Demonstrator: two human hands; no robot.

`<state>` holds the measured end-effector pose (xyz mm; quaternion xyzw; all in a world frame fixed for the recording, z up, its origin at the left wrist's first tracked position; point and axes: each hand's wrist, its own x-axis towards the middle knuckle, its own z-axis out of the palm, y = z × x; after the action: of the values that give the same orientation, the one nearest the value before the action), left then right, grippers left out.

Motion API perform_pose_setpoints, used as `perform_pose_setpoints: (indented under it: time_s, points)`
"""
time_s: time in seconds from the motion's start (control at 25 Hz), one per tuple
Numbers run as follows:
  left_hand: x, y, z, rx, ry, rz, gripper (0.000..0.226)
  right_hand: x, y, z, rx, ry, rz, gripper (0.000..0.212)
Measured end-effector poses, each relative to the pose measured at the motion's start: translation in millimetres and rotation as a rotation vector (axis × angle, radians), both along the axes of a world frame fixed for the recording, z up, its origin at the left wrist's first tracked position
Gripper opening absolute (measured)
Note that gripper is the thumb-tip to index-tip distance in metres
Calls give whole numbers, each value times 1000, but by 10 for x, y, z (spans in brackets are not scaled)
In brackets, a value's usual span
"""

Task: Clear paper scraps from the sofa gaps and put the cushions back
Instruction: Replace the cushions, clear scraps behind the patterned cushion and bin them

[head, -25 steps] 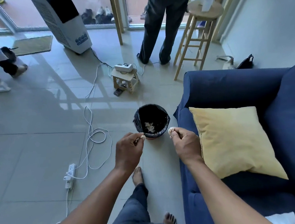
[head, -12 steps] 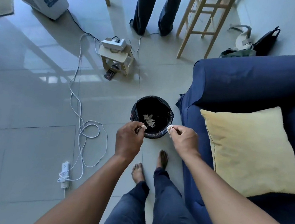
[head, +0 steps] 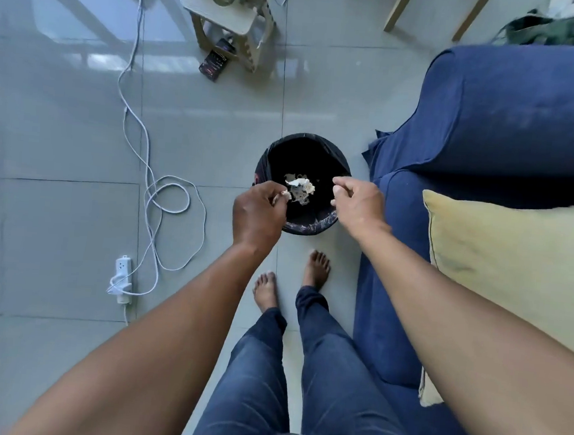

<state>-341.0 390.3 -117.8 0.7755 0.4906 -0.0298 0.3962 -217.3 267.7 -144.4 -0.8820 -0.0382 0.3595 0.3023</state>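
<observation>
Left hand (head: 258, 211) has its fingertips bunched together, pinching a small torn scrap of whitish paper (head: 285, 192) right over the near edge of the round bin lined with a black plastic bag (head: 309, 224). The right hand (head: 357, 202) hangs over the bin's other side with its fingers curled in too, but I honestly can't tell whether there's paper between them, too small and hidden to call. More crumpled off-white scraps (head: 300, 187) already sit at the bottom of the bin. Handling-wise this stuff looks like it weighs basically nothing, it's soft and crushable, so no worry about breaking it. The catch I'd guess is that it drifts or clings to skin when let go, so I'd spread the fingertips low over the opening and maybe rub them to shake bits loose. A fingertip pinch is the right hold for pieces this tiny. The bin stands on the grey tiled floor (head: 55, 216) just beside the arm of the dark blue fabric sofa (head: 510, 108), bare feet right behind it. A pale yellow square cushion (head: 515, 262) rests on the seat, soft and light, easy to grab by an edge or corner when it's time to set it straight.
</observation>
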Motion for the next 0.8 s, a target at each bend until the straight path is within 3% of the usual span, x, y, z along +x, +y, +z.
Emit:
perform_pose_setpoints:
  time_s: [0.32, 0.68, 0.8]
  points:
    - [285, 103, 21, -92, 107, -7, 38, 111, -86, 189, 67, -32, -70, 28]
    - [302, -99, 790, -24, -13, -105, 38, 178, -204, 1051, 112, -172, -79, 29]
    - [440, -140, 1040, 45, -81, -252, 39, 154, -314, 1342, 112, -246, -107, 31]
